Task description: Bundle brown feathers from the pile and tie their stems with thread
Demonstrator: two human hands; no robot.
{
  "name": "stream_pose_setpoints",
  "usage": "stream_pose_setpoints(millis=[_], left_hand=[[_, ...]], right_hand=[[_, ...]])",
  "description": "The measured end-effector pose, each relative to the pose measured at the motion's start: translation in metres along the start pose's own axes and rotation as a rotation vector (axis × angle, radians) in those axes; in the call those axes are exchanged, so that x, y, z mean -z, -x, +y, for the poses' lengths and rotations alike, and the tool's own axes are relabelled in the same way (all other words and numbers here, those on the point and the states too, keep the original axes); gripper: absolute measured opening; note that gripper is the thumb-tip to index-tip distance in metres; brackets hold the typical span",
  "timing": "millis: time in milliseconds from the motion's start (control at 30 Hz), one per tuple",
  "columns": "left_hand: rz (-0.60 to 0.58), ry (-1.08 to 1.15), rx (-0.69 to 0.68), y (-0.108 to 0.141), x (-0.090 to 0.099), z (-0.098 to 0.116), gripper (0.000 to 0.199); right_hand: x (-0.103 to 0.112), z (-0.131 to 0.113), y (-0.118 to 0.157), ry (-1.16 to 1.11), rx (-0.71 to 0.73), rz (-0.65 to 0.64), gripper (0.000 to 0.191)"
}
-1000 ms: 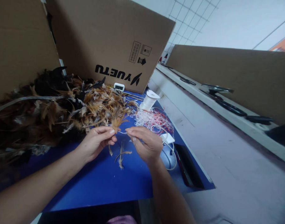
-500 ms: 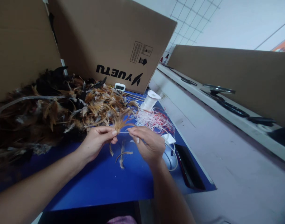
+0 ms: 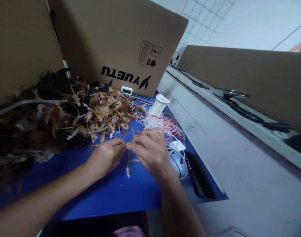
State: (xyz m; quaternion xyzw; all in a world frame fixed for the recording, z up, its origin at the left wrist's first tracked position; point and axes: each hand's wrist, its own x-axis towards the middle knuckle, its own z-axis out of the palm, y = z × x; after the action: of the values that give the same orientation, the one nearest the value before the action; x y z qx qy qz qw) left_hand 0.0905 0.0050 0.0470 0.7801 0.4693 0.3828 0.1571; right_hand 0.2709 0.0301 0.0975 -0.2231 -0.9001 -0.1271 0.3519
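Observation:
My left hand (image 3: 108, 156) is closed in a pinch over the blue table, its fingertips hidden behind the back of the hand. Thin brown feathers (image 3: 127, 132) show just above the fingers; most of the tuft is covered. Fingertip to fingertip with it, my right hand (image 3: 152, 153) is also pinched, with the fingers curled. What lies between its fingertips is too small and covered to make out. Below the hands, a few loose feathers (image 3: 128, 169) lie on the blue tabletop (image 3: 130, 194).
A large heap of brown and black feathers (image 3: 103, 112) fills the left, before a cardboard box (image 3: 120, 39). Behind my right hand are a white spool (image 3: 159, 105), tangled white and red strings (image 3: 156, 121) and a small digital display (image 3: 127, 90). A black phone-like object (image 3: 199, 176) lies right.
My hands have come together, and the left has turned so its back faces up. The feather tuft and pale strand seen between them earlier are now mostly hidden.

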Motion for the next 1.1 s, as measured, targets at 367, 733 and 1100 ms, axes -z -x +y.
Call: stream_pose_setpoints(millis=[367,733,1100], left_hand=[[-0.147,0.13,-0.248,-0.005,0.01,0.001,0.023],[0.295,0.302,0.205,-0.014,0.018,-0.005,0.012],[0.013,-0.393,-0.255,-0.003,0.001,-0.019,0.024]], right_hand=[[-0.034,0.043,0.005,-0.917,-0.458,-0.109,0.012],[-0.041,0.028,0.01,-0.838,-0.527,-0.148,0.008],[-0.024,0.012,0.008,-0.246,-0.154,-0.175,0.015]])
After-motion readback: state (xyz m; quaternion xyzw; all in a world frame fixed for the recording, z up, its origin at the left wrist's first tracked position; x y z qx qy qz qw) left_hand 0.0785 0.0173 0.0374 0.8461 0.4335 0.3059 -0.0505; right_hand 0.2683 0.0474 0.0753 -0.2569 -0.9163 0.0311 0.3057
